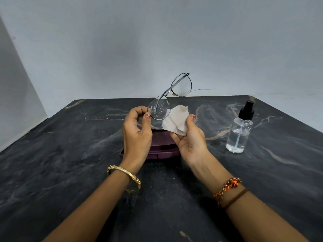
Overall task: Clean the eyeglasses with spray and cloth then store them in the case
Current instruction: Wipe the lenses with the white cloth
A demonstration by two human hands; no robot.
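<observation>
I see one pair of eyeglasses (170,96), thin metal frame, held tilted in the air above the middle of the surface (70,154). The nearer lens carries fine droplets; the far lens rises toward the wall (157,41). The left hand (137,135) has its grip closed on the rim of the nearer lens, thumb and fingertips pinching the edge. The right hand (189,138) has its grip closed on one crumpled pale cloth (175,122), whose upper edge is just beside the wet lens; I cannot tell whether they touch.

Below both hands lies one dark purple case (157,151), flat on the surface and partly hidden by the wrists. One clear spray bottle (239,135) with a black pump top stands upright to the right, apart from the case and the hands.

The surface is dark marble-patterned stone with pale veins. Its far edge meets a plain grey-white wall; the left edge runs diagonally beside a lighter wall. Bare surface lies open to the left, right and near side of the hands.
</observation>
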